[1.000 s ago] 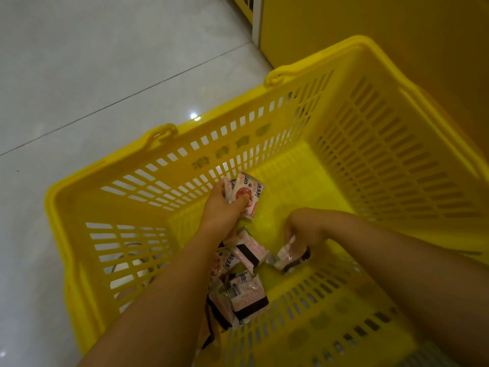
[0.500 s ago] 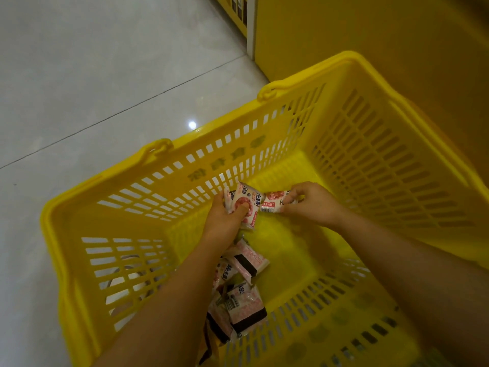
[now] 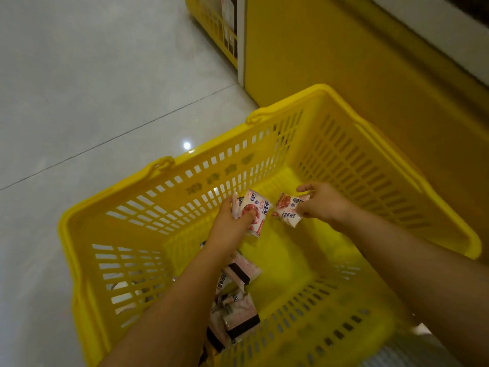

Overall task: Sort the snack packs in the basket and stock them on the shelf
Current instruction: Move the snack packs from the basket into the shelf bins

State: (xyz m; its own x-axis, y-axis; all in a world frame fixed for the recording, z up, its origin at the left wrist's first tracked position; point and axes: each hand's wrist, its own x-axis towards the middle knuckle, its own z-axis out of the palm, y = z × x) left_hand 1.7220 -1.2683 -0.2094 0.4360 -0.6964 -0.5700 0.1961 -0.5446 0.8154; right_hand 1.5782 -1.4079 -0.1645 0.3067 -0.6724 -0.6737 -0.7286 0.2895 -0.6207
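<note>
The left hand point(image 3: 232, 223) grips a small stack of snack packs point(image 3: 255, 211), thumb clamped across the front one. The right hand point(image 3: 322, 202) pinches a single pack point(image 3: 288, 210) by its edge, just right of the stack and turned at a different angle.

Likely faults: the edge pinch is weak, so the single pack may drop. The stack may fan out or slip when the thumb lifts to admit another. A turned pack would leave the stack misaligned.

The basket point(image 3: 291, 98) stands on the floor point(image 3: 92, 75). Both hands work above its far middle. A loose heap of packs point(image 3: 238, 311) lies at its near side, partly hidden under the left forearm. The shelf unit point(image 3: 330, 62) stands beyond; its contents are not visible.
</note>
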